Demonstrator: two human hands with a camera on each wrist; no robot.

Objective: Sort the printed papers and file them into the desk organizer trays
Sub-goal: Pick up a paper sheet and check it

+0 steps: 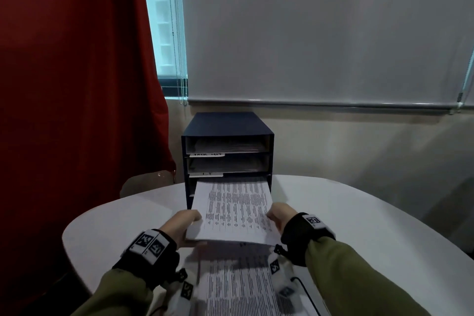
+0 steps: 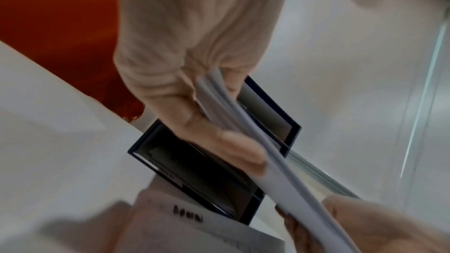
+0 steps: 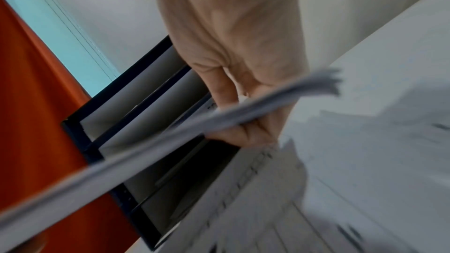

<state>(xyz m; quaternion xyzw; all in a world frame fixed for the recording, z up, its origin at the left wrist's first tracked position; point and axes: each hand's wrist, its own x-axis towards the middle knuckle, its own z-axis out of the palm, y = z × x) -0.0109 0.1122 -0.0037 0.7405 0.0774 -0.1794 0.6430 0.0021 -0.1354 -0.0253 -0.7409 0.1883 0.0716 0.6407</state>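
Note:
A dark blue desk organizer [image 1: 228, 126] with stacked trays stands at the far side of the white table [image 1: 359, 215]. Its two upper trays hold papers and carry handwritten labels. A stack of printed papers [image 1: 233, 210] is held level, its far edge inside the third tray opening. My left hand [image 1: 183, 223] grips the stack's near left edge, thumb on top [image 2: 241, 149]. My right hand [image 1: 280, 214] pinches the near right edge [image 3: 246, 122]. Another printed sheet [image 1: 238, 287] lies on the table under the stack.
A red curtain [image 1: 77, 84] hangs at the left, beside a window strip with blind cords [image 1: 179, 59]. A grey roller blind [image 1: 320, 28] covers the wall behind. A black cable [image 1: 305, 292] lies on the table near my right forearm.

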